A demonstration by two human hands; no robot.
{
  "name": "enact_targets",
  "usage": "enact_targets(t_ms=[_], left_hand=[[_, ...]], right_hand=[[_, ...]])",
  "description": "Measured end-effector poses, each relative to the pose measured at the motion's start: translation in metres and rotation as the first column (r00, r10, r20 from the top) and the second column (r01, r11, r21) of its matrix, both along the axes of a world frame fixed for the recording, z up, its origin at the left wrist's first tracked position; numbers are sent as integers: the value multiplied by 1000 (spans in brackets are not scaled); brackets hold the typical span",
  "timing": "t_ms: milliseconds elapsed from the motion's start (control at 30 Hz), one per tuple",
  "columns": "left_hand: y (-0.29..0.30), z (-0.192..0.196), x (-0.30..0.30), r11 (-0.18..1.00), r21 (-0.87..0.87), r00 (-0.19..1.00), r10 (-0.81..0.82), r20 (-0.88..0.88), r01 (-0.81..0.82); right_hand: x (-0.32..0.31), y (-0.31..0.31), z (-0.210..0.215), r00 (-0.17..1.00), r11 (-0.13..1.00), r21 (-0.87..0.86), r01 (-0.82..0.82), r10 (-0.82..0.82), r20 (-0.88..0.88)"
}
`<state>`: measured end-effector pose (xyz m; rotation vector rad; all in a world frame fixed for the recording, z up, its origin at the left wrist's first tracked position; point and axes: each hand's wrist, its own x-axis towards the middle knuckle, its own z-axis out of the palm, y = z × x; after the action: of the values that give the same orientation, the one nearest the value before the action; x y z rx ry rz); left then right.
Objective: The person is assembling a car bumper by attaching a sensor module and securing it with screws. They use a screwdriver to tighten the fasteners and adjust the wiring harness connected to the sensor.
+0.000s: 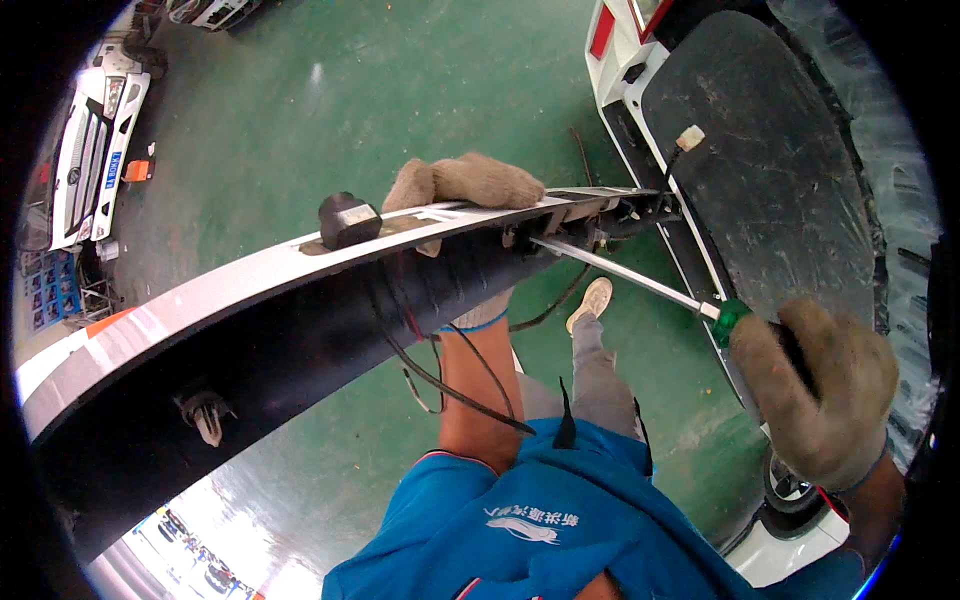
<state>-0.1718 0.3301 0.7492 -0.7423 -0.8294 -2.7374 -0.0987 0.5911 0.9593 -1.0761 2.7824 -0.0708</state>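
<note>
I hold the long bumper panel [250, 300] across centre, my gloved left hand [465, 183] curled over its top edge at 12 o'clock. Right hand [812, 395], 4 o'clock, fisted on the screwdriver [640, 282], tip at a fastener; judged mid-unscrewing, needing steady axial pressure.

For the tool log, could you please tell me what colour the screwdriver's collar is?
Green, on the long steel-shafted screwdriver in the gloved right hand; head view.
</note>
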Motion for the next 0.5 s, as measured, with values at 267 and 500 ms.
enact_targets(t_ms=[267,500], left_hand=[[-2,1,-5,992,45,991,-114,-76,117],[-3,2,5,994,-78,995,86,46,-83]], right_hand=[[-8,5,-9,957,985,-60,162,-142,251],[-16,5,-18,375,621,-25,783,-440,816]])
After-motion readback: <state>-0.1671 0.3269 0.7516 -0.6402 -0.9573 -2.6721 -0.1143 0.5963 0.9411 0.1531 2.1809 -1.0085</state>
